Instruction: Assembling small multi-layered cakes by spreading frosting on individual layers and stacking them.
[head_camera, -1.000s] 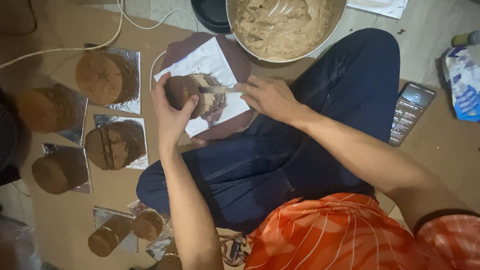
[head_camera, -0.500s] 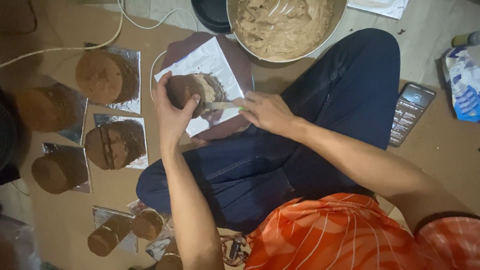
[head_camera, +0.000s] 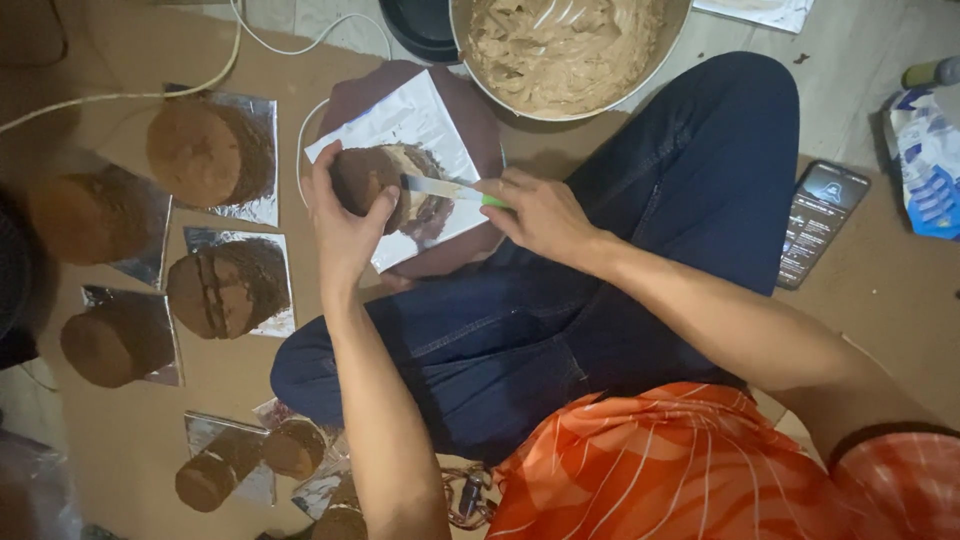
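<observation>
My left hand (head_camera: 340, 215) holds a round brown cake layer (head_camera: 362, 175) tilted up on a square silver cake board (head_camera: 420, 135), which lies on a dark round turntable (head_camera: 470, 120). My right hand (head_camera: 535, 210) grips a small spatula (head_camera: 445, 188) with a green handle; its blade lies flat against the cake's cream-covered face. Above them stands a large metal bowl (head_camera: 660, 55) full of light brown cream (head_camera: 565, 45).
Several brown cakes on silver boards (head_camera: 210, 150) (head_camera: 230, 285) (head_camera: 115, 340) cover the floor on the left, with smaller ones (head_camera: 250, 460) below. A phone (head_camera: 822, 220) lies to the right, a blue and white packet (head_camera: 925, 160) beyond it. A white cable (head_camera: 120, 95) runs along the top left.
The right hand has slid the spatula blade across the cake, first lower toward me, now back up over its face. The left hand keeps holding the cake layer in place.
</observation>
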